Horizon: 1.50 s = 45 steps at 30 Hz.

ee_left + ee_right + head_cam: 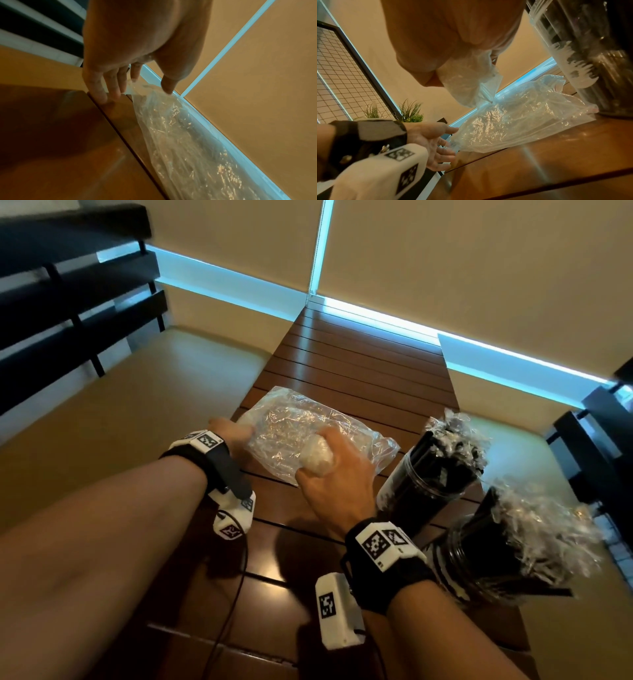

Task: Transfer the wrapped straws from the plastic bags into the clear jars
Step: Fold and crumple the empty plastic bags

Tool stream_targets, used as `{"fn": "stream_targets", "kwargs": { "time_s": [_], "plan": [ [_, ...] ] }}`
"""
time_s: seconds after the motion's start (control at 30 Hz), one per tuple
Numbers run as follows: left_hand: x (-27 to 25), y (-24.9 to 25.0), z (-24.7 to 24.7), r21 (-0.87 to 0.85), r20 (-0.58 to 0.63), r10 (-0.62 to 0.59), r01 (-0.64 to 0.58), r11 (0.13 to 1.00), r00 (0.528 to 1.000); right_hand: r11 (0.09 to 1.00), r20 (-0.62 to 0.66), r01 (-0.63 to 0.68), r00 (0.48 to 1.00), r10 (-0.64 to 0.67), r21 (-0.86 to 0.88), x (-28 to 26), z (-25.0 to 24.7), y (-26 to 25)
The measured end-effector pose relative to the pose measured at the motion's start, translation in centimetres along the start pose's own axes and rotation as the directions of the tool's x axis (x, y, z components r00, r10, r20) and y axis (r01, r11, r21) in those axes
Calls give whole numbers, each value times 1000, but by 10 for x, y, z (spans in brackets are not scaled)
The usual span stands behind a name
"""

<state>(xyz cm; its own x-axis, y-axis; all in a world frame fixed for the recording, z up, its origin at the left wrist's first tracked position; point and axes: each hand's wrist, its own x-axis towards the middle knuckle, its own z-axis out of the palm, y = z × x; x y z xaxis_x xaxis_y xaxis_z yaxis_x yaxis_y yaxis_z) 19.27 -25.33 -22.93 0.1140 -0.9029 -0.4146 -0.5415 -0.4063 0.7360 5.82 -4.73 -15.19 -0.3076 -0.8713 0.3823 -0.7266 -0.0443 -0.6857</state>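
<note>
A crumpled clear plastic bag (301, 422) (180, 135) (513, 121) lies flat on the slatted wooden table (342, 361); the wood shows through it. My right hand (335, 477) (453, 40) grips the bag's bunched near end (317, 458) (467, 81) in its fist. My left hand (234, 434) (120, 81) (436, 142) is open at the bag's left edge, fingertips on the table and thumb touching the plastic. Two clear jars (424, 491) (479, 563) stand to the right, packed with black wrapped straws (455, 436) whose clear wrapper ends stick up.
The nearer jar (590, 54) stands right beside the bag's right corner. The table is narrow, with drops on both sides. A black slatted bench (68, 302) is far left, and a wire grid panel (342, 67) with small green plants (409, 112) is beyond the left hand.
</note>
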Motion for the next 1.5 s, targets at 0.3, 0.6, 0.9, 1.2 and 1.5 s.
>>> {"fn": "stream_targets", "kwargs": {
  "time_s": [0.3, 0.6, 0.9, 1.2, 1.5],
  "plan": [
    [-70, 68, -57, -38, -205, 462, -479, 877, 863, 1000, 43, -29, 999, 29, -3, -5, -25, -17],
    [-170, 29, -85, 317, -24, 916, -866, 386, 400, 938, 8, 24, 1000, -23, -345, -20, -62, -54],
    [-175, -81, -59, 418, 435, 699, -815, 402, 568, 695, 378, 389, 908, -178, -605, -87, -47, -21],
    [-179, -118, -47, 501, 607, 411, -729, 467, 681, 710, 761, 431, 608, 227, -556, -109, -21, -3],
    [-170, -100, -47, 461, 466, 360, -569, 682, 809, 882, 639, -96, 654, 406, -462, -95, -4, 27]
  ]
}}
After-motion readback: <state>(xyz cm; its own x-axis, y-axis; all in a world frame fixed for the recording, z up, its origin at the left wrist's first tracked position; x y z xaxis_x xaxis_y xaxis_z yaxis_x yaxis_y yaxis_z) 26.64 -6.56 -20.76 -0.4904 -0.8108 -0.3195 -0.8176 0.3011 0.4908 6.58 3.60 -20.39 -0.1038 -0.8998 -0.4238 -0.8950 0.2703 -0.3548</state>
